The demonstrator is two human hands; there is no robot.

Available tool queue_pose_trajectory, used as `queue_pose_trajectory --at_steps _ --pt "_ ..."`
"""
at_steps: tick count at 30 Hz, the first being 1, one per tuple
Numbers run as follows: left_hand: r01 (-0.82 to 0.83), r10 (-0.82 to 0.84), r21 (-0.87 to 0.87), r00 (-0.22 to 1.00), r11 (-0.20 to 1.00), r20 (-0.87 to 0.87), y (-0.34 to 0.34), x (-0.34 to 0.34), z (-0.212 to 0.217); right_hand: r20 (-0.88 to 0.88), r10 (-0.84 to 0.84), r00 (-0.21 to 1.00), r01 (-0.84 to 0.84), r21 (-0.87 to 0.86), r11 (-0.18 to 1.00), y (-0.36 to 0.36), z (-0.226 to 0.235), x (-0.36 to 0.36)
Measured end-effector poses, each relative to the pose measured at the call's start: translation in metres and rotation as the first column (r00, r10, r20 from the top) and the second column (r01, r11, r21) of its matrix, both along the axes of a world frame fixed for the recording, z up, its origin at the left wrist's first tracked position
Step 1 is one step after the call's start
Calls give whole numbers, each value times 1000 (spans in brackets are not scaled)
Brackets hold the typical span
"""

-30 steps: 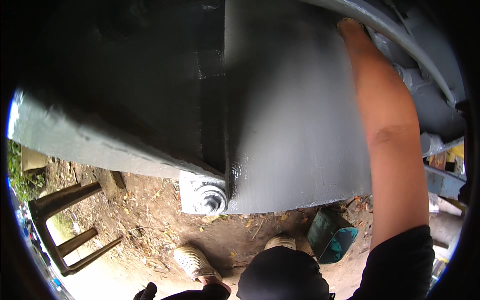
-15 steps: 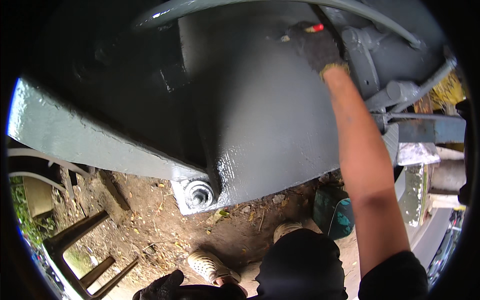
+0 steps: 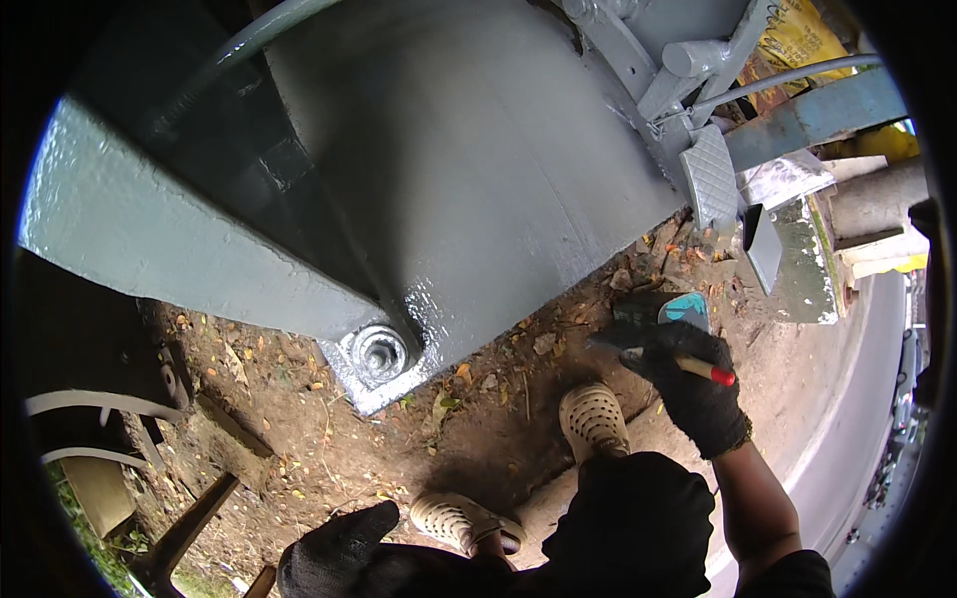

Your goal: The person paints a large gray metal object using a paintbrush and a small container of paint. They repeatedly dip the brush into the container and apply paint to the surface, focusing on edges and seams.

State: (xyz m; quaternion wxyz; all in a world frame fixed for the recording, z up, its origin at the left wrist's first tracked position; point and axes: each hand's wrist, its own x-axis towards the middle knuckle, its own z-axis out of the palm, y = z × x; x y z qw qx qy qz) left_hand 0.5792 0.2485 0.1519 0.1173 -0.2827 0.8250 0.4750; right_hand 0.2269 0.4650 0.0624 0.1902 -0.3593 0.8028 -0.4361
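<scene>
The gloved right hand (image 3: 693, 384) pinched a red-handled brush (image 3: 698, 367) low over a teal paint can (image 3: 676, 311) on the dirt ground (image 3: 469, 429), beside the grey-painted machine body (image 3: 469, 169). Likely reloading paint; next needs a careful dip. The gloved left hand (image 3: 339, 548) hung empty, fingers loosely curled.

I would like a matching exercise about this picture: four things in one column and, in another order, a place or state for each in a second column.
Things:
1. brush with red handle
2. large bolt
3. paint can
4. left hand

Places or states:
A. at the corner of the wet grey metal body
B. held in the gloved right hand
C. low in the picture, holding nothing
D. on the dirt ground, behind the right hand

Pairs: 1-B, 2-A, 3-D, 4-C
</scene>
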Motion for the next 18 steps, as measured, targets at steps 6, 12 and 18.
queue_pose_trajectory --at_steps 6,12,18 --pt "-67 67 -1 998 998 22 2 17 6 -508 402 762 -330 228 916 -84 7 -55" --pt "-136 142 -85 988 987 57 23 28 13 -296 367 882 -334 158 929 -268 -29 -136" --pt "-210 215 -97 975 973 48 41 24 23 -965 186 187 -204 147 968 -355 -31 -142"
